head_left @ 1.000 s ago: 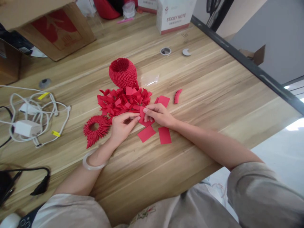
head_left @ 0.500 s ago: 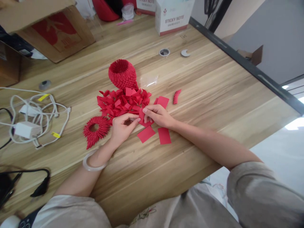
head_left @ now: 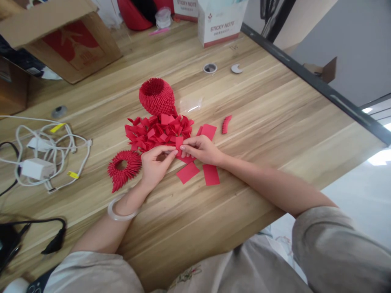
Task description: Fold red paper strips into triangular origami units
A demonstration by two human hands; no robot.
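Between my two hands is a small red paper strip (head_left: 179, 143), upright and narrow. My left hand (head_left: 156, 163) pinches its left side, and my right hand (head_left: 204, 150) pinches it from the right. Just beyond lies a pile of folded red pieces (head_left: 152, 132). A round red bowl-like paper form (head_left: 157, 97) stands behind the pile. To the left of my left hand lies a red ring with a pointed end (head_left: 124, 168). Flat red paper rectangles (head_left: 187, 172) (head_left: 211, 175) (head_left: 209, 132) rest around my right hand. A short row of joined red pieces (head_left: 226, 124) lies farther right.
White cables with a charger (head_left: 37, 169) lie tangled on the left of the wooden table (head_left: 259, 122). A black plug (head_left: 55, 241) is at the lower left. A cardboard box (head_left: 88, 49) and a sticky note box (head_left: 222, 24) stand at the back.
The paper between my fingers now shows as a narrower upright strip. My right hand has shifted slightly left, closer to my left hand.
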